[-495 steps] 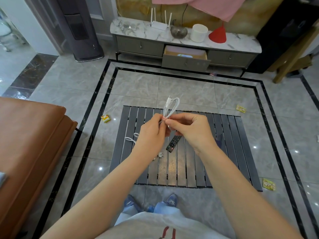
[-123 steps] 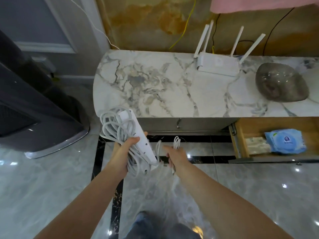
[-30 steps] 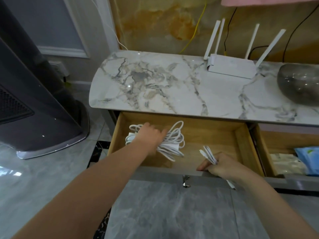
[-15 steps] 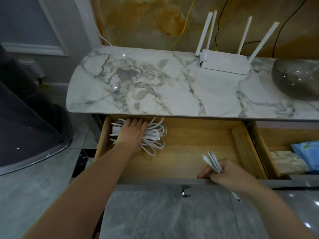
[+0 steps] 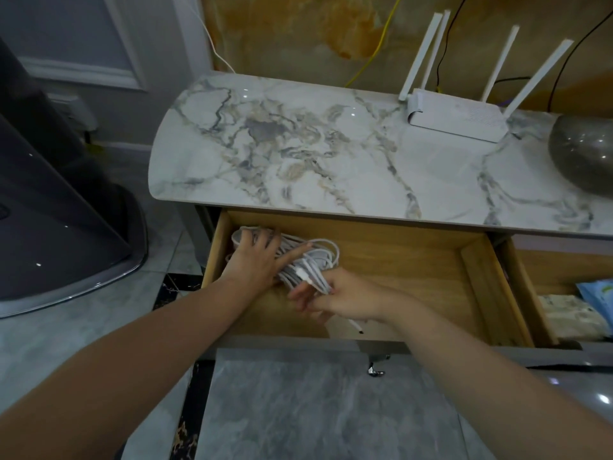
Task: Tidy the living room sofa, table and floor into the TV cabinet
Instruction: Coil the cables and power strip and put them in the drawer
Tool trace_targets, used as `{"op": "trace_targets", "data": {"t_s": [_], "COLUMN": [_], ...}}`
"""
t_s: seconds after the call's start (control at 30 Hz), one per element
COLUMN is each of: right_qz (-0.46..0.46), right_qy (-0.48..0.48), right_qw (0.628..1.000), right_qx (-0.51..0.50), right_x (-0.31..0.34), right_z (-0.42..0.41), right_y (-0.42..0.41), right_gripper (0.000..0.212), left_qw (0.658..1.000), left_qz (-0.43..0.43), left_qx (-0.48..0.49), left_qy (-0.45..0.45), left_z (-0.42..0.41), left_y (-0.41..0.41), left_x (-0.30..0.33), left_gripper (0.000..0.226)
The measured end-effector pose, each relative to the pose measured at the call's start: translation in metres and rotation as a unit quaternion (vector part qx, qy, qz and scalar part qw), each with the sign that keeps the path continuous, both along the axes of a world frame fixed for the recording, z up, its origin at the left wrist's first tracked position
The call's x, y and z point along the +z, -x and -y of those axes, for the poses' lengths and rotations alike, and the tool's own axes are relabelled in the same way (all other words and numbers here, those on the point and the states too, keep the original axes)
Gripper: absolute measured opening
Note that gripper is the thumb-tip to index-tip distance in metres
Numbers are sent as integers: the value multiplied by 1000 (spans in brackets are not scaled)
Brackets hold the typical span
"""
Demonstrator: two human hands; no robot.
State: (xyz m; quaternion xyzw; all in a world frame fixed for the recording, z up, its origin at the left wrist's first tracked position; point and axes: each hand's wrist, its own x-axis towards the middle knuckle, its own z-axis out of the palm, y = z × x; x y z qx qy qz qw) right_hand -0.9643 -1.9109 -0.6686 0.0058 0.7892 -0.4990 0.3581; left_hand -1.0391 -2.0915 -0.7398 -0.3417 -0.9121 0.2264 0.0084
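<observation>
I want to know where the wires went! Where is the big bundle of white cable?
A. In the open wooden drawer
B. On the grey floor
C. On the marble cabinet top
A: the big bundle of white cable lies inside the open wooden drawer, under the left hand.

Left hand [image 5: 257,260] flat, right hand [image 5: 341,295] pinching.
</observation>
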Motion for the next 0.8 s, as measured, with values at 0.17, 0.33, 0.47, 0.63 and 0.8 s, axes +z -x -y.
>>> {"op": "trace_targets", "data": {"t_s": [0.17, 0.33, 0.47, 0.63, 0.8], "right_qz": [37, -9, -34, -43, -73], "right_qy": [9, -75, -67, -86, 7], "right_qw": [985, 983, 980, 972, 973], "right_qx": [-166, -166, -183, -215, -217], "right_x": [-52, -69, -68, -58, -34], "right_z": [10, 5, 4, -1, 5], "right_y": [23, 32, 30, 20, 7], "right_gripper": [25, 37, 27, 27, 30], "left_qw": [996, 992, 992, 986, 982], "left_qz": [41, 54, 89, 118, 94], "left_qx": [62, 81, 59, 51, 76], "left_qy": [-57, -86, -60, -102, -143], "left_z": [1, 25, 26, 40, 48], "left_y": [9, 11, 21, 19, 7], "left_x": [-4, 1, 5, 10, 10], "left_gripper": [85, 90, 92, 103, 113]}}
